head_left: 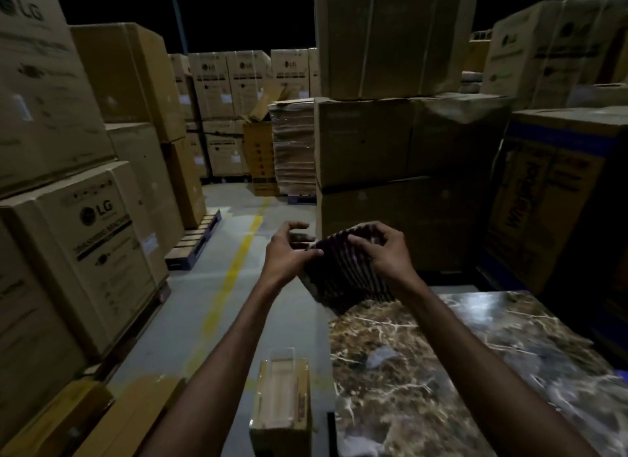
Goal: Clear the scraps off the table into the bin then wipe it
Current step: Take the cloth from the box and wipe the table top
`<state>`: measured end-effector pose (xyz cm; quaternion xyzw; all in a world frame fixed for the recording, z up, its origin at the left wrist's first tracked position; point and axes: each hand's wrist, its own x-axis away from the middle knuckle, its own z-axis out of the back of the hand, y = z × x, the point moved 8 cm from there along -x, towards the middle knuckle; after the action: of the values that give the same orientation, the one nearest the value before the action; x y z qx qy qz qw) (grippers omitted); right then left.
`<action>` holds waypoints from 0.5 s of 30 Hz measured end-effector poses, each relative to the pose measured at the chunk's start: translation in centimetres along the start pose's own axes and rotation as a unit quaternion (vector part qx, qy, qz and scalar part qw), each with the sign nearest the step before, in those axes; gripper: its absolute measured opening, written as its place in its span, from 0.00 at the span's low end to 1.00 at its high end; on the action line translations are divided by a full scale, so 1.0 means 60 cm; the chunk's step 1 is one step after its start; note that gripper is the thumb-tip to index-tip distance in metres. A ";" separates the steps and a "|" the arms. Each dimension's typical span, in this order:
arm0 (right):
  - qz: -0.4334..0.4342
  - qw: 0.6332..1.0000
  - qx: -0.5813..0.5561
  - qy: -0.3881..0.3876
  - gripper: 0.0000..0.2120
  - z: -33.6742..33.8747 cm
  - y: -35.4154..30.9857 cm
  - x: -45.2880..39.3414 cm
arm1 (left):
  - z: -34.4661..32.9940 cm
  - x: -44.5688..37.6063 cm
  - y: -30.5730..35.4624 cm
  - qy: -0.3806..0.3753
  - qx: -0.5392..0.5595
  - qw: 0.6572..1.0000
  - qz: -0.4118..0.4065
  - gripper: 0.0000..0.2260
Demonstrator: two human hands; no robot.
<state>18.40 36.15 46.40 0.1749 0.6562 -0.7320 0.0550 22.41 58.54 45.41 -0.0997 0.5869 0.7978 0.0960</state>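
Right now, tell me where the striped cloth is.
In the head view the striped cloth sits at centre, held up between the left hand and right hand, over the far left corner of the marble table.

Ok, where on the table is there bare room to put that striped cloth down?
Most of the marble table looks bare: the whole stretch right of the cloth, out to the far edge. One pale scrap lies near the left edge, above the open box on the floor. Both hands hold the cloth over the far left corner.
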 end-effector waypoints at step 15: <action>0.015 0.983 0.138 -0.120 0.16 0.224 0.058 0.040 | -0.292 0.115 0.060 -0.064 0.033 0.996 -0.057 0.17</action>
<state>14.77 22.85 43.41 0.1013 0.5345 -0.8305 0.1195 15.60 40.97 41.73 -0.0784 0.5991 0.7756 0.1825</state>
